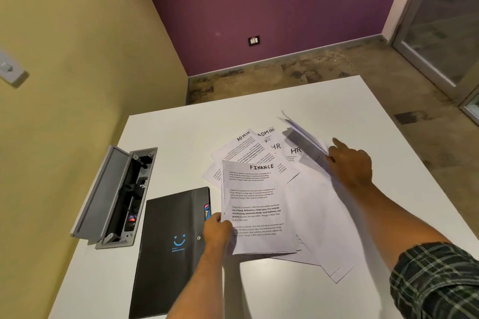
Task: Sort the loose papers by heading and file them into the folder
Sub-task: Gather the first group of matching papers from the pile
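My left hand (pixel 216 232) grips the left edge of a sheet headed FINANCE (pixel 256 204), held over the white table (pixel 181 132). My right hand (pixel 351 163) pinches a lifted, blurred sheet (pixel 303 134) at the pile's far right, index finger extended. Beneath lie fanned papers: two headed ADMIN (pixel 243 142) and two headed HR (pixel 294 153), plus blank-side sheets (pixel 326 228) spreading toward me. A closed black folder (pixel 168 246) with a blue smiley and a snap button lies left of the papers, coloured tabs showing at its right edge.
An open grey cable box (pixel 114 197) is sunk into the table at the left, lid tilted up. The table's left edge runs close to a yellow wall. Beyond the far edge is mottled floor, a purple wall and a glass door at right.
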Demonstrator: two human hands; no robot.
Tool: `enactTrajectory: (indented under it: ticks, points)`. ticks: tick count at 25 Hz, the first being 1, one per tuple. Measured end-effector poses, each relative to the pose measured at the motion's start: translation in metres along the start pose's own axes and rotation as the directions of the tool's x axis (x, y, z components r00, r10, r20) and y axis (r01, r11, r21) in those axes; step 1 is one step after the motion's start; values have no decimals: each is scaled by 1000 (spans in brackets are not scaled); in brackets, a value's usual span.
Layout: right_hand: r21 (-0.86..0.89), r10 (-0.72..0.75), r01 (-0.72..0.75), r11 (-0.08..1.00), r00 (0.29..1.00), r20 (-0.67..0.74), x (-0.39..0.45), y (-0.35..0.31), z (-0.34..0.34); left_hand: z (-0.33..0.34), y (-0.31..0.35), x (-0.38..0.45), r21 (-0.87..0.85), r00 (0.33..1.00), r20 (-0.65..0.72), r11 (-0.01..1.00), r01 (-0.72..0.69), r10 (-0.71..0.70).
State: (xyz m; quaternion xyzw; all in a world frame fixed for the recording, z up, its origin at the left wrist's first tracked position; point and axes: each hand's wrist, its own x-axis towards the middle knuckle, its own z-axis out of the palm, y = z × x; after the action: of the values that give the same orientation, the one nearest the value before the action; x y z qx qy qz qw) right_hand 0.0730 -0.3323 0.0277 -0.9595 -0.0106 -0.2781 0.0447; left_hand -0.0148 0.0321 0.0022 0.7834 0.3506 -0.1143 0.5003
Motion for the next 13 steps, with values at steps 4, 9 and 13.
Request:
enactTrajectory:
  ticks: [4, 9, 13]
  points:
    - [1, -217, 217, 976, 975, -36, -4, -43, -13, -4, 2, -1, -31, 1000, -9, 999, -11, 11]
    - [166, -462, 458, 874, 887, -13, -52, -118, -11, -8, -3, 0, -34, 1000, -10, 999, 1, -1]
    - [271, -446, 388, 881, 872, 203, -103, -147, -10, -13, -8, -2, -33, 1000, -1, 999, 14, -14]
